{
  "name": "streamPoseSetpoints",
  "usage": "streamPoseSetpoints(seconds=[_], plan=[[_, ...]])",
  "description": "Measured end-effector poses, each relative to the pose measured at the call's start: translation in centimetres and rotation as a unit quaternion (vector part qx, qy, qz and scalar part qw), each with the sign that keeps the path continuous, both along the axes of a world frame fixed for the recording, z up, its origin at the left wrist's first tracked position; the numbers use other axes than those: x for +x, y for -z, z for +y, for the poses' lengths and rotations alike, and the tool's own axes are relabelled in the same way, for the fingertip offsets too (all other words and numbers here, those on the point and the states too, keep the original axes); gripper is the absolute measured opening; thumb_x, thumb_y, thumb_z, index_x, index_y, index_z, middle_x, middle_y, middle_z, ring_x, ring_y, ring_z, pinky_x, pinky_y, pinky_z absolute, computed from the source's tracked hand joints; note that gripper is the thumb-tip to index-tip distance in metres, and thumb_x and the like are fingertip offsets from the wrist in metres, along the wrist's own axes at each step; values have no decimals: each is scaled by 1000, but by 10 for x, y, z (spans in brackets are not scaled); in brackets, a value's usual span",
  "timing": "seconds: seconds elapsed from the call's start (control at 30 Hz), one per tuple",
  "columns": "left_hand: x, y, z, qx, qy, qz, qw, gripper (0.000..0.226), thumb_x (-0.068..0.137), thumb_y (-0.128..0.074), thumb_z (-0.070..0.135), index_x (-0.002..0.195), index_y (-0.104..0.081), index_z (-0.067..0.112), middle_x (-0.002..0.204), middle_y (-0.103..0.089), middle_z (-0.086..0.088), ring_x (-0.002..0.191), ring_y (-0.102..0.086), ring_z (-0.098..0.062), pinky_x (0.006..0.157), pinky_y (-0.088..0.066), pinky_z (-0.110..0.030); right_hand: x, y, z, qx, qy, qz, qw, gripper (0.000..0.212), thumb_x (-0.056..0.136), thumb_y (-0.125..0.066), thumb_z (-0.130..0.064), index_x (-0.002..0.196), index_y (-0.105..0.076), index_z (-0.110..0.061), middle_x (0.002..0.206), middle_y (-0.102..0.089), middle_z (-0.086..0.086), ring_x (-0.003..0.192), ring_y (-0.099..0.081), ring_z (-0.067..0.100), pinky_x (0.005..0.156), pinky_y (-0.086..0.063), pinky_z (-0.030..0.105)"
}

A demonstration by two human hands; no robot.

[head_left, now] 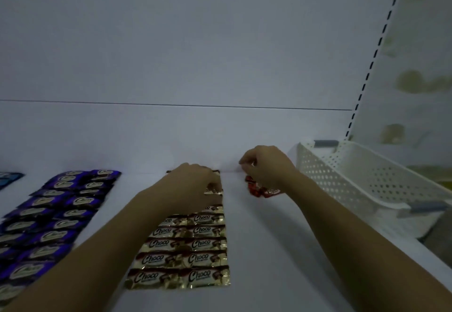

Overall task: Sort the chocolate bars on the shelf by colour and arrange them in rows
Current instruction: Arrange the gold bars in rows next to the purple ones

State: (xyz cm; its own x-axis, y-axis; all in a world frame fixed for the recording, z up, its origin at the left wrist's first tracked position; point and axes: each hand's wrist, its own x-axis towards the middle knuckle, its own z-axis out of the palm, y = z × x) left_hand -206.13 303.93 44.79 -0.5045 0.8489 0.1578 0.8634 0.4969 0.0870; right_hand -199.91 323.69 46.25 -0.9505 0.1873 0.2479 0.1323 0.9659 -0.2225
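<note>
Shelf [269, 250] with chocolate bars laid out by colour, both hands at its far end.

Nearest, gold bars [186, 257] lie in two neat columns down the middle, and the left forearm crosses and hides part of their left side. Purple bars [56, 216] fill overlapping columns to the left, with blue bars [9, 177] at the picture's edge. Farther in, the left hand [193, 182] curls its fingers down on the farthest gold bar [214, 191], pinching it. Apart to the right, the right hand [266, 167] hangs with curled fingers over a few red bars [265, 191]; whether it grips one cannot be told. A white perforated basket [342, 177] stands at the right.
</note>
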Motion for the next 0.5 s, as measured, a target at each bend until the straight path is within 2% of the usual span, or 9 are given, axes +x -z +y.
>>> streamPoseSetpoints(seconds=[0.17, 0.23, 0.3, 0.4, 0.5], plan=[[1, -9, 41, -82, 9, -32, 996, 42, 92, -54, 48, 129, -54, 27, 127, -56, 6, 112, -52, -13, 97, -42, -30, 7, 19, 42, 0, 122, -26, 992, 35, 94, -46, -18, 127, -60, -19, 127, -55, 8, 113, -54, 26, 94, -44, 32], [-3, -11, 63, -95, 7, -29, 995, 43, 95, -52, 44, 133, -50, 25, 132, -52, 3, 117, -49, -17, 98, -41, -31, 8, 35, 47, 5, 146, -68, 987, 40, 91, -50, -20, 132, -53, -19, 129, -50, 10, 115, -52, 28, 98, -44, 36], [-10, -10, 88, -97, 2, -27, 995, 39, 98, -50, 34, 135, -49, 23, 133, -51, 0, 120, -49, -19, 100, -41, -35, 8, 45, 48, 5, 147, -113, 983, 45, 89, -56, -27, 133, -48, -19, 129, -48, 10, 116, -51, 30, 99, -42, 37], [-24, -2, 122, -100, -5, -23, 995, 39, 96, -48, 14, 133, -50, 24, 132, -51, -2, 117, -50, -22, 97, -44, -40, 7, 52, 52, -11, 118, -132, 984, 52, 85, -64, -40, 131, -50, -21, 126, -54, 7, 114, -53, 28, 99, -45, 37], [-35, 6, 144, -125, 0, -35, 992, 45, 91, -49, 6, 132, -53, 24, 128, -53, -2, 116, -51, -24, 96, -46, -41, 7, 53, 59, 3, 111, -129, 985, 43, 87, -62, -37, 125, -52, -18, 124, -56, 7, 113, -53, 28, 97, -45, 38]])
